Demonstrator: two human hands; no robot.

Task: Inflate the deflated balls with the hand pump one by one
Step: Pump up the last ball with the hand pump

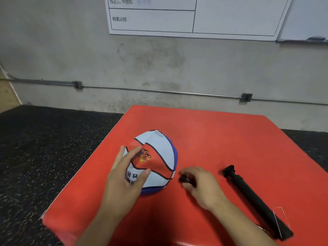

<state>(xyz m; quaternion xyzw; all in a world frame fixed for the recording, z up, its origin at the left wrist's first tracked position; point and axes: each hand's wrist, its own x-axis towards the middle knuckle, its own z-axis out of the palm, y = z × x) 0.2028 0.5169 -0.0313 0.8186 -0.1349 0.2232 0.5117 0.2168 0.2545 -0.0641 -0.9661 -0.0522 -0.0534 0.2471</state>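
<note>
A deflated ball (158, 155) with white, red and blue panels sits caved in on the red table (221, 139), left of centre. My left hand (124, 178) holds its near left side, fingers spread over the dented panel and thumb on the front. My right hand (200, 183) lies just right of the ball, its fingers curled round a small black part (184, 179) that I cannot identify. The black hand pump (255, 199) lies loose on the table to the right, pointing away from me, apart from both hands.
The red table stands against a grey concrete wall with a conduit pipe (159, 91) and a whiteboard (195, 16) above. Dark speckled floor (44, 148) lies to the left. A thin wire loop (282, 221) sits at the pump's near end.
</note>
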